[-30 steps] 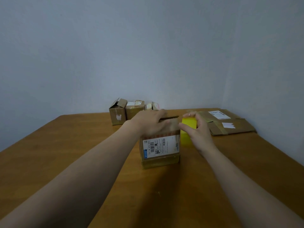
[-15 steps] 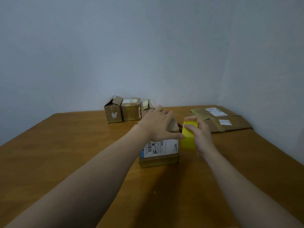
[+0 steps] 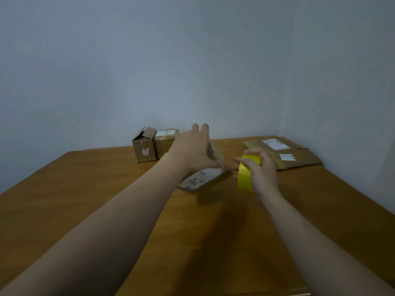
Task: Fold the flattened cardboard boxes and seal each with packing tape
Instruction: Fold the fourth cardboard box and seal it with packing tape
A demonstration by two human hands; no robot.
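Showing mid-task stage: left hand, fingers straight, rests on tilted box at frame centre, seal unclear; right hand grips yellow tape roll just beside. Folded boxes upper left on tabletop, one flap open; flattened boxes at right not yet folded.

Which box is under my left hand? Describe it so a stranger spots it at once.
Look at the wooden table. Near its middle, beneath the left hand and just left of the yellow tape roll, sits a small cardboard box. Unlike the upright boxes by the wall, it is tilted, its white label facing up.
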